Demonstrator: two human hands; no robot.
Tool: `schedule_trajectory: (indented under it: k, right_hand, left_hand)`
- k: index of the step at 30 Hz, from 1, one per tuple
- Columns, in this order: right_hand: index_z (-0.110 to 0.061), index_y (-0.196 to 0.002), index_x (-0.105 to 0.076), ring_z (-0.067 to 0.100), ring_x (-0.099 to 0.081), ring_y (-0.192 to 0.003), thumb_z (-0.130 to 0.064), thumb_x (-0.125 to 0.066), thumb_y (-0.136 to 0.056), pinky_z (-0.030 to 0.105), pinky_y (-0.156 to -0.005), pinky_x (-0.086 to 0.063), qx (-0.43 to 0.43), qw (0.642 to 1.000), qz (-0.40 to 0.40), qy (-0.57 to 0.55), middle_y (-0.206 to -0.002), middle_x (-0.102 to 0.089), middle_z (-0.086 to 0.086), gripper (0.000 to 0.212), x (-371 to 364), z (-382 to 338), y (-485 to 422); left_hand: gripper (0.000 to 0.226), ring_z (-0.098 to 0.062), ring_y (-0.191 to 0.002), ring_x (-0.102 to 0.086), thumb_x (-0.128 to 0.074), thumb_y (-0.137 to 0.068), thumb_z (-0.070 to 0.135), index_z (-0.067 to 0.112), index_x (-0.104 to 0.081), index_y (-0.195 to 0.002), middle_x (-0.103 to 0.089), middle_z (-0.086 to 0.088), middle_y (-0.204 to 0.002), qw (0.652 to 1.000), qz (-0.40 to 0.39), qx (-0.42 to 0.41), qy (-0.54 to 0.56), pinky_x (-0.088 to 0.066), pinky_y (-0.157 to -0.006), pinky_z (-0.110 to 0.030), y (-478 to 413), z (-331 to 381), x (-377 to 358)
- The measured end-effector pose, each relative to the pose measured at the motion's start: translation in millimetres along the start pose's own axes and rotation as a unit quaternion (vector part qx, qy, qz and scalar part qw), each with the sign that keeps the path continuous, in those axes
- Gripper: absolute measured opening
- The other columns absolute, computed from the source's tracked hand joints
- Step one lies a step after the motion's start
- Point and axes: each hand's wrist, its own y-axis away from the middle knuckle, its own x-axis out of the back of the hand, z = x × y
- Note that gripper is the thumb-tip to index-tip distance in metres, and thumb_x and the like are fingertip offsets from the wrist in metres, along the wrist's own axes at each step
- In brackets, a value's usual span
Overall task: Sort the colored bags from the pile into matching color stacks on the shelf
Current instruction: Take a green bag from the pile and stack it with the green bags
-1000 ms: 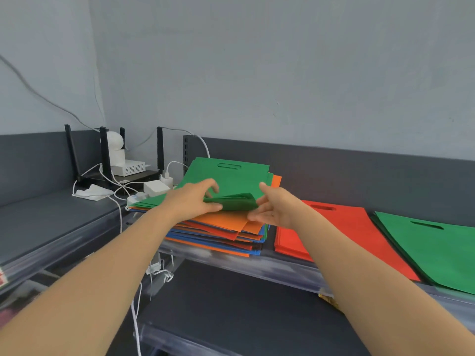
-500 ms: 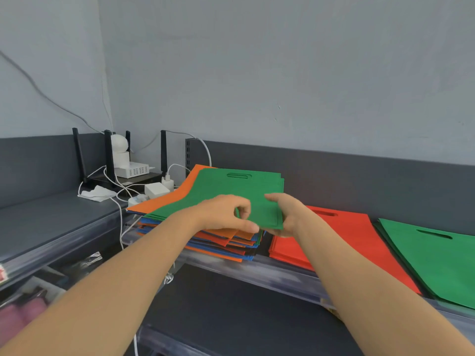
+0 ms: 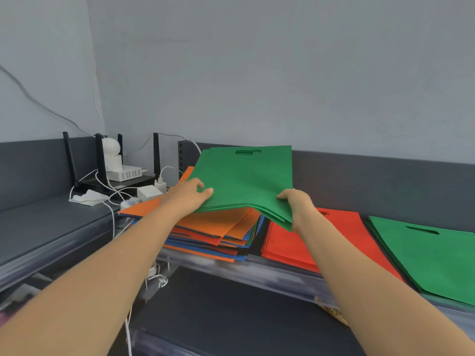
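Head view: a small bundle of green bags [image 3: 244, 181] was held up at the centre of the frame, tilted, its cut-out handles toward the wall, clear of the mixed pile [image 3: 218, 232] just below it. The left hand [image 3: 190, 194] pinched the bundle's lower left edge, fingers curled round it. The right hand [image 3: 295, 204] gripped the lower right corner with the thumb on top and the fingers out of sight beneath.

The step in hand looked like the carry: green bags had been taken off the pile and not yet set down. The next move would call for a swing across to the right of the frame, over the red stack [image 3: 295, 242], to the green stack [image 3: 431, 253] at the far right. There the bundle would need squaring with the handles matching before release. The layers were limp and fanned apart at the near edge, so both grips would probably have to hold until the bags lay flat.

By count: one bundle in hand, with several layers showing at its edge but too close together to number. One mixed pile lay beneath it, with orange on top and blue, red and green edges below. Two sorted stacks, one red and one green, lay on the shelf [image 3: 270, 272] to the right. At the left of the frame stood a router [image 3: 123, 179] with four black antennas.
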Motion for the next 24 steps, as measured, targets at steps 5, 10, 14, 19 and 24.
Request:
schedule_trajectory:
  k: [5,10,14,19,24]
  right_hand:
    - [-0.004,-0.089,-0.055,0.023,-0.062,-0.037,-0.013,-0.051,-0.094,0.028,-0.029,-0.046,-0.105,0.993,-0.015,0.059,-0.056,-0.066,0.012,0.011,19.3,3.5,4.4]
    - [-0.005,-0.095,-0.054,0.023,-0.063,-0.039,-0.005,-0.048,-0.096,0.038,-0.044,-0.053,-0.107,0.988,-0.030,0.104,-0.068,-0.066,0.014,0.006,16.2,14.5,-0.4]
    - [-0.004,-0.095,-0.056,0.027,-0.067,-0.046,-0.010,-0.051,-0.094,0.042,-0.054,-0.054,-0.113,0.990,-0.034,0.078,-0.075,-0.068,0.015,0.008,17.9,11.7,-6.7]
    - [0.001,-0.102,-0.056,0.030,-0.066,-0.061,0.002,-0.046,-0.095,0.040,-0.050,-0.053,-0.111,0.985,-0.041,0.126,-0.096,-0.068,0.021,0.013,14.3,15.1,-1.3]
    - [-0.006,-0.122,-0.053,0.026,-0.062,-0.071,0.008,-0.046,-0.092,0.036,-0.040,-0.054,-0.008,0.999,-0.026,0.023,-0.086,-0.064,0.014,0.034,14.1,5.3,1.5]
  left_hand:
    - [0.057,-0.031,-0.130,-0.041,-0.059,-0.092,0.024,0.007,-0.035,-0.141,-0.039,-0.015,-0.145,0.993,-0.017,0.040,0.108,-0.035,-0.104,-0.035,-0.3,7.2,5.6]
    - [0.060,-0.026,-0.130,-0.040,-0.064,-0.084,-0.002,0.015,-0.045,-0.138,-0.038,-0.011,-0.147,0.986,-0.078,0.012,0.145,-0.035,-0.100,-0.030,6.3,1.6,2.1]
    - [0.059,-0.019,-0.118,-0.043,-0.064,-0.084,-0.004,0.019,-0.046,-0.136,-0.035,-0.008,-0.148,0.984,-0.103,-0.013,0.142,-0.034,-0.097,-0.027,9.2,0.0,2.1]
    - [0.050,-0.025,-0.135,-0.036,-0.062,-0.090,0.017,0.011,-0.045,-0.137,-0.037,-0.009,-0.148,0.978,-0.055,0.016,0.200,-0.029,-0.109,-0.035,7.4,-2.5,-0.5]
    - [0.046,-0.034,-0.119,-0.050,-0.058,-0.093,0.013,0.004,-0.045,-0.135,-0.047,-0.017,-0.137,0.949,0.035,0.086,0.302,-0.048,-0.095,-0.043,-0.8,-10.0,5.1]
